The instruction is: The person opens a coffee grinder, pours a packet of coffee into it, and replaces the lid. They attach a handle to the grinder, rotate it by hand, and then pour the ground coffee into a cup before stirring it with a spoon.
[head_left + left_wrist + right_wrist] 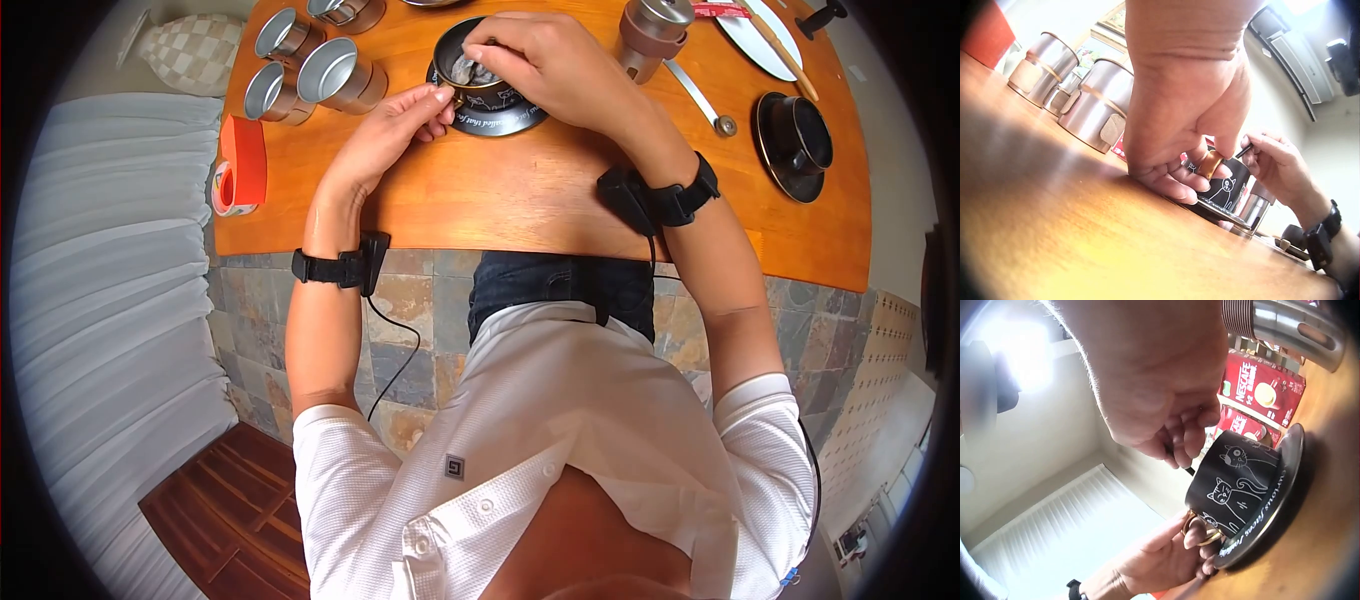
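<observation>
A black cup (1235,478) with white cat drawings and a gold handle stands on a black saucer (500,122) with white lettering. My left hand (398,125) pinches the cup's gold handle (1210,165) between thumb and fingers, low beside the saucer. Over the cup's rim, my right hand (550,65) pinches a thin dark stick-like piece (1245,150); its lower end is hidden by the cup wall in both wrist views. Inside the cup, in the head view, something silvery grey (468,72) shows under the right fingertips; I cannot tell what it is.
Several steel cups (335,75) stand at the left, near an orange box (245,160). To the right are a steel grinder (655,30), a metal scoop (705,100), a white plate (755,50) and another black cup (805,135). Red Nescafe boxes (1263,387) stand behind.
</observation>
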`<action>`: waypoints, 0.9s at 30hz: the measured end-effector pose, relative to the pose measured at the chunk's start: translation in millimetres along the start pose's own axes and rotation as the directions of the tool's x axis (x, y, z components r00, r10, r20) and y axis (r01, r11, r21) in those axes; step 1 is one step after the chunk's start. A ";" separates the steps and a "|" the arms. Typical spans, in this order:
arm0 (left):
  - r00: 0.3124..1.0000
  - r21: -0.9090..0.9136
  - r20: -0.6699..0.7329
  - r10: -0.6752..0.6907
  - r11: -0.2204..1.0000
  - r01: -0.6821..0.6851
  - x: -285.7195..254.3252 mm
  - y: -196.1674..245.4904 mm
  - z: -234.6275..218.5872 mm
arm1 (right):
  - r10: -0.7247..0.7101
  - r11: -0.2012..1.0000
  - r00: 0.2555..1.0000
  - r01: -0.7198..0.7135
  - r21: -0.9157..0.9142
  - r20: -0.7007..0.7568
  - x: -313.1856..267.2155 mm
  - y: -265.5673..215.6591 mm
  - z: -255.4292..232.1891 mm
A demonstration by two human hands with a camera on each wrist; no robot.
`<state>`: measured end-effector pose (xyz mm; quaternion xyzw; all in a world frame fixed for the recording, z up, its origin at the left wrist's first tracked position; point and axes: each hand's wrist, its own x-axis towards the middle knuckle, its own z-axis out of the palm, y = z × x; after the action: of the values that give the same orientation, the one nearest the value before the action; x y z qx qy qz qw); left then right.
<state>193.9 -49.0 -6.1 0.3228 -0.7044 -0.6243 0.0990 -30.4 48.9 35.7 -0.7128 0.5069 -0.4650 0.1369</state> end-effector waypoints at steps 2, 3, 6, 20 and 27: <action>1.000 -0.002 -0.001 0.003 1.000 -0.003 -0.5 1.2 0.6 | -0.060 0.998 0.998 0.060 0.007 -0.020 1.1 3.7 2.3; 1.000 -0.006 -0.003 0.002 1.000 -0.002 -1.1 2.1 1.0 | -0.058 0.998 0.998 0.058 0.007 -0.019 1.7 5.4 2.2; 1.000 -0.006 -0.004 -0.002 1.000 0.002 -1.6 0.1 0.7 | -0.026 1.000 0.999 0.026 -0.013 -0.035 1.7 6.7 -0.1; 1.000 0.033 0.001 -0.006 0.999 0.006 -0.5 0.3 -0.5 | -0.112 0.980 0.985 0.088 -0.181 -0.129 0.2 12.5 0.8; 1.000 0.029 -0.012 0.000 1.000 0.001 -1.0 0.8 0.6 | -0.066 0.988 0.997 0.058 -0.144 -0.050 2.7 2.8 -6.6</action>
<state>194.2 -47.9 -5.3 0.3280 -0.7126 -0.6123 0.0984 -37.2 47.2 38.8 -0.7233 0.5199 -0.4509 0.0571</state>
